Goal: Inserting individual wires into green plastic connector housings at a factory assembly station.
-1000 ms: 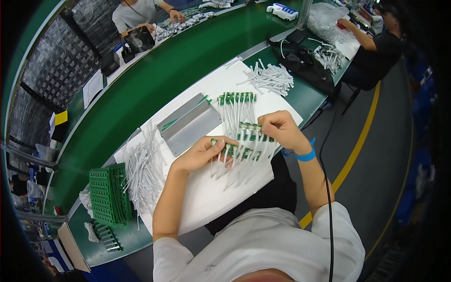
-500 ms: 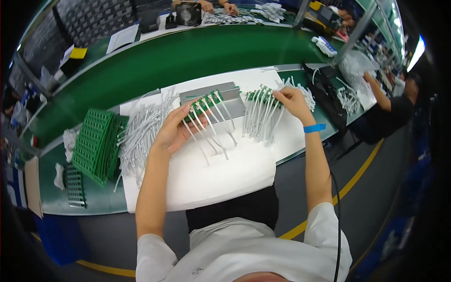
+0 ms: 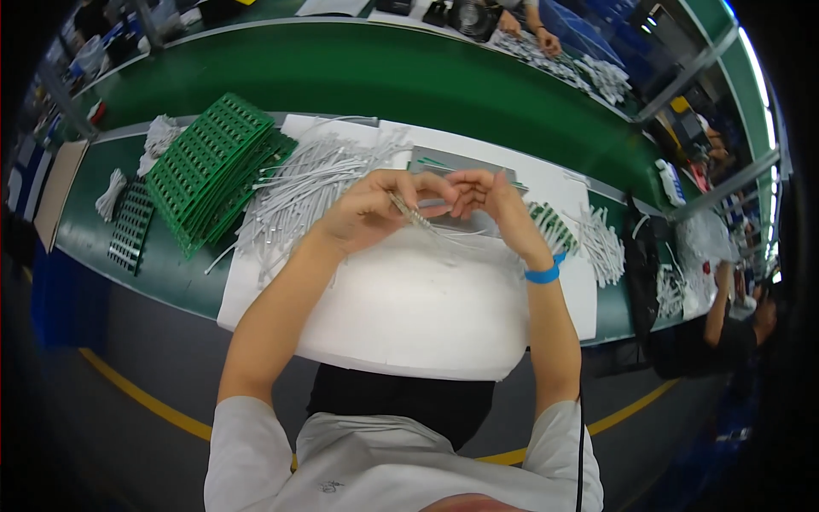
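My left hand (image 3: 371, 209) is closed around a narrow circuit board strip (image 3: 412, 211), which stands nearly edge-on. White cables (image 3: 461, 233) trail from the strip to the right, over the white work surface (image 3: 409, 303). My right hand (image 3: 495, 205), with a blue wristband, hovers just right of the strip, its fingers curved and apart with nothing visible in them. Behind both hands lies a grey metal fixture (image 3: 426, 162), partly covered by them. Just right of my right wrist rest green board strips (image 3: 553, 224) with white cables attached.
Loose white cables (image 3: 299, 188) are heaped left of my hands, beside stacked green circuit board panels (image 3: 209, 149). More white cables (image 3: 603, 243) lie at the right. Beyond runs a green conveyor belt (image 3: 341, 72); a person's hands (image 3: 546, 41) work across it. Another person (image 3: 721, 337) sits far right.
My right hand has left the cabled strips on the right and come close to my left hand. The strip has turned from face-up to nearly edge-on. The view has swung left.
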Available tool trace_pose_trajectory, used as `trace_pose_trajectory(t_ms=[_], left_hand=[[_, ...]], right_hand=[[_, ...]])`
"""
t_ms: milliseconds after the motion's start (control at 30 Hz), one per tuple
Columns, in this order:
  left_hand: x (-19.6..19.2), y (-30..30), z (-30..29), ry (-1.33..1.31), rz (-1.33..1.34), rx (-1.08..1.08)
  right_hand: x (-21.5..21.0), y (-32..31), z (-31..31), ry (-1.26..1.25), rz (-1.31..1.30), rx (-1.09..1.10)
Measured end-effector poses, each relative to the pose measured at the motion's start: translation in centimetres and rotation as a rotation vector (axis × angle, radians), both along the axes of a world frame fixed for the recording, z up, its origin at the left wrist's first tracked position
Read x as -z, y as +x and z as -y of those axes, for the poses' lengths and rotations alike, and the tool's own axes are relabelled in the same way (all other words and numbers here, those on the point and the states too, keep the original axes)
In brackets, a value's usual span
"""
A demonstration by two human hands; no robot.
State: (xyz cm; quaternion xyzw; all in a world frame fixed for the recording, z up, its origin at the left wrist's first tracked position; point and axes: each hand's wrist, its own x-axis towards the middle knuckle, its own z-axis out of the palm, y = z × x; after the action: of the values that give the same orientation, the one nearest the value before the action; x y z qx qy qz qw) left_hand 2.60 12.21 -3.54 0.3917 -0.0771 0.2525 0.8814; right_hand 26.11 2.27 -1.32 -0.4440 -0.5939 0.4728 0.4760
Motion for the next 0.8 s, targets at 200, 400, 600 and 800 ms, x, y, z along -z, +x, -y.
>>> trace_pose_trajectory(t_ms=[200, 400, 600, 800], left_hand=[[0.2, 1.3, 1.2, 0.07, 0.214, 0.036], [1.0, 2.1, 1.7, -0.089, 0.009, -0.122], [0.3, 0.2, -0.6, -0.091, 0.002, -0.259], [-0.1, 0.3, -0.5, 0.354, -0.138, -0.384]], right_hand=[[1.5, -1.6, 1.9, -0.011, -0.078, -0.073], [2.2, -5.2, 3.0, -0.172, 0.164, 0.166], [1.9, -5.6, 3.4, -0.039, 0.48, -0.014], [2.8, -4.2, 3.2, 0.208, 0.651, -0.162]])
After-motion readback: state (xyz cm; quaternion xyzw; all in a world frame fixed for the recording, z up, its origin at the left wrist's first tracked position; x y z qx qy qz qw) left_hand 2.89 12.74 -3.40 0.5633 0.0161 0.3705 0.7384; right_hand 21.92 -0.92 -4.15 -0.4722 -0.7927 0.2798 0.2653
